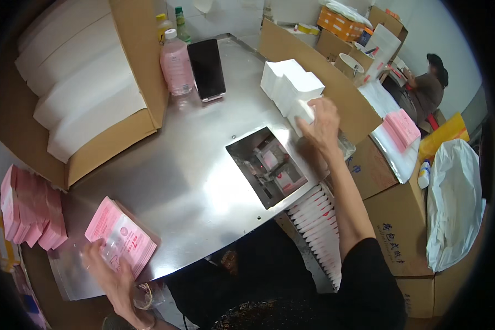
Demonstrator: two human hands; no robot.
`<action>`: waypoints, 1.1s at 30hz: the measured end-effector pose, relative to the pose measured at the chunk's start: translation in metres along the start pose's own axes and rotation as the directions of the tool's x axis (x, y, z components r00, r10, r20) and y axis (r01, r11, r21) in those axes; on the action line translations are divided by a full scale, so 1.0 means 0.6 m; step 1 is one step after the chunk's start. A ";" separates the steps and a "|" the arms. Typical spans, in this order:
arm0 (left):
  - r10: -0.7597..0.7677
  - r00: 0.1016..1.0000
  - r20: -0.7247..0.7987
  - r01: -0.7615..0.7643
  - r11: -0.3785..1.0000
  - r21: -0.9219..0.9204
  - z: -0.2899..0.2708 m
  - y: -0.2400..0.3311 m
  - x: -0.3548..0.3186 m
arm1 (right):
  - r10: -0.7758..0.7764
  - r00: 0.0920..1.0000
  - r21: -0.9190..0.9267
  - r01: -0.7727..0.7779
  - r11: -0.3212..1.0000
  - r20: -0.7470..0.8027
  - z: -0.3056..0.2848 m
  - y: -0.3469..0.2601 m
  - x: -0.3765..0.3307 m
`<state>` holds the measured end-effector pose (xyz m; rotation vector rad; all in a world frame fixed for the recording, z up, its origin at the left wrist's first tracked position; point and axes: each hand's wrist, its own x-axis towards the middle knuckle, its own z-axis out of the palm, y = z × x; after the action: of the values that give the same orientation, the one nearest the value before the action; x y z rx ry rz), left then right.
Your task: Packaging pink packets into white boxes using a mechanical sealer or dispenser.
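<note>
My left hand [109,278] is at the near-left corner of a stack of flat pink printed packets [132,236]. Its thumb and fingers close around that corner, and the stack lies on the metal table. On the far right of the table my right hand [323,129] grips a small block of folded white tissues [301,114]. This block sits against the near end of a larger pile of white tissues [291,80]. Between my hands, nearer the right one, a rectangular opening [267,165] in the tabletop shows machine parts and pinkish pieces inside.
A cardboard box [143,60] of white tissue stacks stands at left, with more pink packets [30,209] nearby. A pink-liquid bottle [176,63] and a dark phone [207,69] stand behind. Beneath the right forearm runs a row of white packs [316,220]. Another person [423,88] sits far right.
</note>
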<state>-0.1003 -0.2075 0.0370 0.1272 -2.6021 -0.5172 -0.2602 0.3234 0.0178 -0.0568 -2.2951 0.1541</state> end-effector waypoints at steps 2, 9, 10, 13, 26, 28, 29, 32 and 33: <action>-0.018 0.998 0.053 0.015 0.999 0.052 0.036 -0.013 0.007 | 0.016 0.999 0.028 -0.017 0.999 0.052 0.018 0.019 -0.010; 0.157 0.976 0.154 -0.182 0.970 0.164 0.021 -0.013 0.014 | 0.003 1.000 -0.138 -0.005 0.990 -0.014 -0.034 -0.061 -0.063; 0.233 0.965 0.119 -0.258 0.924 0.283 0.013 -0.003 0.019 | -0.044 0.999 -0.173 0.042 0.984 -0.009 -0.042 -0.067 -0.056; 0.285 0.951 0.118 -0.291 0.956 0.036 0.019 0.092 0.027 | -0.021 0.999 -0.132 0.025 0.991 0.034 -0.042 -0.073 -0.058; 0.622 0.761 0.184 -0.532 0.761 -0.371 0.187 0.234 -0.014 | 0.100 0.990 0.152 -0.115 0.982 0.097 -0.072 -0.052 -0.055; 0.614 0.765 0.193 -0.516 0.764 -0.387 0.195 0.237 -0.015 | 0.097 0.989 0.141 -0.112 0.984 0.111 -0.069 -0.046 -0.051; 0.613 0.775 0.154 -0.516 0.755 -0.405 0.198 0.234 -0.017 | 0.099 0.986 0.131 -0.117 0.984 0.134 -0.067 -0.044 -0.053; 0.610 0.782 0.128 -0.506 0.741 -0.442 0.199 0.228 -0.017 | 0.170 0.975 0.176 -0.194 0.965 0.143 -0.067 -0.036 -0.048; 0.608 0.781 0.140 -0.492 0.739 -0.460 0.199 0.228 -0.017 | 0.169 0.975 0.175 -0.192 0.966 0.142 -0.071 -0.034 -0.048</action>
<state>-0.1474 -0.0392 -0.0124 -0.9090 -2.5418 -0.8682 -0.2087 0.3048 0.0272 -0.1640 -2.3884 0.4804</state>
